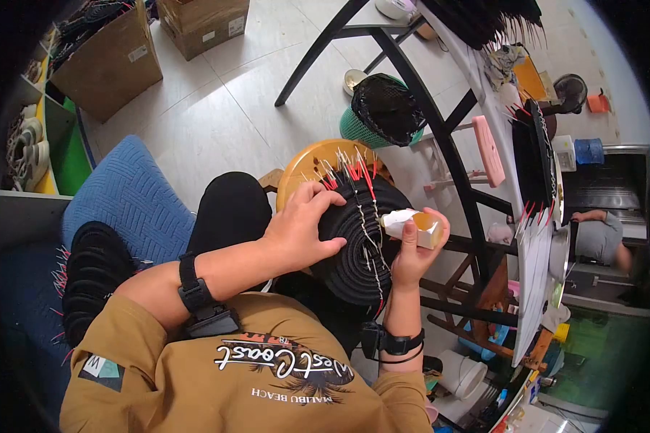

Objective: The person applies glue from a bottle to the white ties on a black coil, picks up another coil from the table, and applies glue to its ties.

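Note:
A thick black coil [343, 249], wound in rings, rests on a round wooden stool [294, 167] in front of my knees. Thin wires with white and red tips [350, 167] stick out along its far edge, and a pale twisted strand [366, 225] runs across its top. My left hand [305, 225] lies over the coil's left side, fingers curved toward the wire ends and thumb spread apart. In my right hand [415, 252], fingers and thumb grip a small white box [415, 225] with a yellowish open end, held over the coil's right side.
Another black coil [97, 281] sits on the blue chair [133, 195] at left. A green bin with a black bag [383, 115] stands beyond the stool. The black-legged table [440, 108] is at right, with a person [599, 234] beyond. Cardboard boxes [112, 68] stand at the back left.

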A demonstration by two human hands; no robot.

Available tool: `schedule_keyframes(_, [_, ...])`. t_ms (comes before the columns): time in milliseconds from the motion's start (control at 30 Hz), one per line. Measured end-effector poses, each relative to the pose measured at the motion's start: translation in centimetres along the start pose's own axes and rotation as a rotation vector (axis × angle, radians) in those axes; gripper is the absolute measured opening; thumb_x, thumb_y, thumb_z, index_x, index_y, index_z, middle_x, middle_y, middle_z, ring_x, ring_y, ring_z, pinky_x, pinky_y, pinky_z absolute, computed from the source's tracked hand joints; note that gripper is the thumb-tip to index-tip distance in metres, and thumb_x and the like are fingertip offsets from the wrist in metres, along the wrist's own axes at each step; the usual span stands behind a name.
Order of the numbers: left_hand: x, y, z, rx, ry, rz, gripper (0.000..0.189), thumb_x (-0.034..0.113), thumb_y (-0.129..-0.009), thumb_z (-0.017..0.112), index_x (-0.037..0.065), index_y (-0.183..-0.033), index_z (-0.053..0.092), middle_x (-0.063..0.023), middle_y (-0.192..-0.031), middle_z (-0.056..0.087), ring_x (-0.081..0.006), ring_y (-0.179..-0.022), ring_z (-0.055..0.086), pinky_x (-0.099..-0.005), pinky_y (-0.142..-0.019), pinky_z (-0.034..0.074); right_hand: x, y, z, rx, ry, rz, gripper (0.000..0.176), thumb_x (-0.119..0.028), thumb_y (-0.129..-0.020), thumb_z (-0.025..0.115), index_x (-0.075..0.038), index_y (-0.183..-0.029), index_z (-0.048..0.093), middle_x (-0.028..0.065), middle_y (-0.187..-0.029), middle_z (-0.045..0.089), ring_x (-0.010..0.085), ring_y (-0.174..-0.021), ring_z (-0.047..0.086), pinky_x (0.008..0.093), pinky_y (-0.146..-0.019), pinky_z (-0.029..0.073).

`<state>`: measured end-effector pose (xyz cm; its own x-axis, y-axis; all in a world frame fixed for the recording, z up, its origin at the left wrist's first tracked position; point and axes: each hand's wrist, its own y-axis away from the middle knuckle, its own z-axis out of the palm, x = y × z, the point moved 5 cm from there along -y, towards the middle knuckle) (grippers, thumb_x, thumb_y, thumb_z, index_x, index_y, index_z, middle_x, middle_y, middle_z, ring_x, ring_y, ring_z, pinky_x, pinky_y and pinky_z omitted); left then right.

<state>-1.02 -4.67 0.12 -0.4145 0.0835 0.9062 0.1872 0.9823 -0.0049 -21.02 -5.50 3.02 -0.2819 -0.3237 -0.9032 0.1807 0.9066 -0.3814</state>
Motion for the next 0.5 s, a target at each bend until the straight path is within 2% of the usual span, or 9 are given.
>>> schedule_keyframes(100, [0.02, 0.04, 0.03, -0.009, -0.006, -0.004, 0.052, 0.022, -0.065, 0.074, 0.015, -0.11, 0.049, -0.0115, -0.112, 0.041, -0.0299, -0.11, 0.045, -0.0382, -0.089, 0.042, 0.36, 0.05, -0.34, -0.019, 0.031, -0.054, 0.04, -0.016, -0.084, 0.062, -0.005, -0.115, 0.04, 0.0072, -0.099, 0.051, 0.0139, -0.079, 0.055, 0.0219, -0.057, 0.05])
schedule_keyframes(167, [0.02, 0.0, 0.02, -0.008, -0.004, -0.007, 0.052, 0.022, -0.065, 0.074, 0.015, -0.11, 0.049, -0.0115, -0.112, 0.041, -0.0299, -0.11, 0.045, -0.0382, -0.089, 0.042, 0.79, 0.19, -0.43, -0.083, 0.024, 0.043, 0.042, -0.01, -0.082, 0.065, -0.002, -0.114, 0.039, 0.011, -0.112, 0.045, 0.0198, -0.095, 0.054, 0.0303, -0.084, 0.044])
schedule_keyframes(300, [0.05, 0.05, -0.03, -0.006, -0.006, 0.0, 0.052, 0.022, -0.065, 0.074, 0.015, -0.11, 0.049, -0.0118, -0.112, 0.041, -0.0302, -0.11, 0.045, -0.0382, -0.089, 0.042, 0.56, 0.15, -0.17, -0.101, 0.027, 0.032, 0.041, -0.01, -0.082, 0.065, -0.002, -0.114, 0.039, 0.0104, -0.111, 0.045, 0.0198, -0.096, 0.054, 0.0302, -0.084, 0.044])
schedule_keyframes(367, [0.06, 0.09, -0.06, 0.001, -0.011, 0.008, 0.052, 0.022, -0.065, 0.074, 0.015, -0.11, 0.049, -0.0119, -0.112, 0.041, -0.0304, -0.109, 0.045, -0.0381, -0.089, 0.042, 0.24, 0.03, -0.23, -0.026, 0.053, -0.047, 0.039, -0.016, -0.084, 0.062, -0.005, -0.114, 0.04, 0.007, -0.097, 0.052, 0.0134, -0.078, 0.055, 0.0214, -0.056, 0.049])
schedule_keyframes(500, [0.04, 0.11, 0.0, -0.002, -0.012, 0.008, 0.052, 0.023, -0.065, 0.074, 0.014, -0.11, 0.049, -0.0122, -0.112, 0.041, -0.0307, -0.109, 0.044, -0.0381, -0.089, 0.041, 0.24, -0.08, -0.36, -0.001, 0.029, -0.018, 0.038, -0.017, -0.084, 0.062, -0.006, -0.114, 0.041, 0.0067, -0.096, 0.052, 0.0131, -0.077, 0.055, 0.0211, -0.055, 0.049])
